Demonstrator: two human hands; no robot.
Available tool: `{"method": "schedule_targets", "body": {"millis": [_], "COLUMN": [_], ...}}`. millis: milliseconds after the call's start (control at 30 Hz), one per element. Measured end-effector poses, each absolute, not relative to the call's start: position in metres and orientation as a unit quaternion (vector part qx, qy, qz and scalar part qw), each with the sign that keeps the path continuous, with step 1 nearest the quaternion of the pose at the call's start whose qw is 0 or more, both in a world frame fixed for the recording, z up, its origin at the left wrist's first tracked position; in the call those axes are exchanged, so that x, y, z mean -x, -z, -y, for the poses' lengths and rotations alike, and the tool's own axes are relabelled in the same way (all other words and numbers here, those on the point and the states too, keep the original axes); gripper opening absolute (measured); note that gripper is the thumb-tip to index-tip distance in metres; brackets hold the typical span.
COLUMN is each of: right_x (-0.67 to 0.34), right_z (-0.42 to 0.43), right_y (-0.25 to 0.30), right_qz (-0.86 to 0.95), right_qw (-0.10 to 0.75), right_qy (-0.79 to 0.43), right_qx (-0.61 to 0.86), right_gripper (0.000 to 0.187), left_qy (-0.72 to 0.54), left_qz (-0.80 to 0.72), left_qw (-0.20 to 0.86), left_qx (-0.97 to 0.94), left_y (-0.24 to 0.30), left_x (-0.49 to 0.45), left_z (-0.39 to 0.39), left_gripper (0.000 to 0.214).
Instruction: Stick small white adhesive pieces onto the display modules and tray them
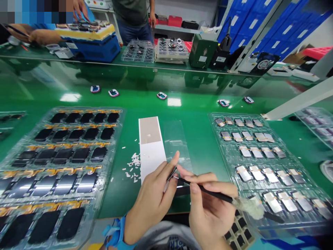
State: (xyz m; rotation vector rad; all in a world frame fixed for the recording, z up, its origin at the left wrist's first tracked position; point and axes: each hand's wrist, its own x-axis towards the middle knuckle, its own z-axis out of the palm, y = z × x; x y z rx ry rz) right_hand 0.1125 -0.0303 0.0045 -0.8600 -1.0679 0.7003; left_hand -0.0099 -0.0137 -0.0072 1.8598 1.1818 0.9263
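Observation:
My left hand, with a blue band at the wrist, pinches a small display panel seen nearly edge-on. Black tweezers lie in my right hand, their thin tip touching or very close to the panel. Pale wrapping covers the tweezers' rear part. Beneath and beyond my hands are a white backing sheet with a grey-beige upper section and a clear plastic sheet. Small white scraps are scattered left of the white sheet.
A clear tray of black display panels stands on the left. Another tray, of silvery panels, is on the right. Several small pink-edged frames lie farther back. Across the bench, a person's hand is beside a blue box.

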Motion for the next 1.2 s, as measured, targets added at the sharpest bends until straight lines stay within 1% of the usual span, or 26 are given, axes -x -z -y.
{"method": "schedule_targets", "body": {"millis": [133, 467, 667, 833, 1200], "right_x": [-0.1113, -0.1122, -0.1139, -0.1141, -0.1168], "right_z": [0.0279, 0.0264, 0.0226, 0.0231, 0.0242], "right_y": [-0.0026, 0.0007, 0.0029, 0.004, 0.0032], "right_qz": [0.485, 0.478, 0.513, 0.512, 0.534], "right_qw": [0.713, 0.712, 0.716, 0.725, 0.716], "right_qy": [-0.305, -0.31, -0.278, -0.266, -0.264], "right_qx": [0.404, 0.411, 0.383, 0.376, 0.365], "right_gripper": [0.021, 0.022, 0.027, 0.027, 0.034], "left_qy": [-0.357, -0.363, -0.364, -0.351, -0.349], "left_qz": [-0.454, -0.444, -0.447, -0.454, -0.444], "left_qw": [0.377, 0.392, 0.384, 0.381, 0.385], "left_qx": [-0.724, -0.719, -0.721, -0.725, -0.729], "left_y": [0.0069, 0.0094, 0.0096, 0.0093, 0.0105], "left_x": [0.0101, 0.0112, 0.0108, 0.0102, 0.0119], "left_z": [0.0133, 0.0137, 0.0132, 0.0127, 0.0135], "left_gripper": [0.055, 0.052, 0.053, 0.051, 0.053]}}
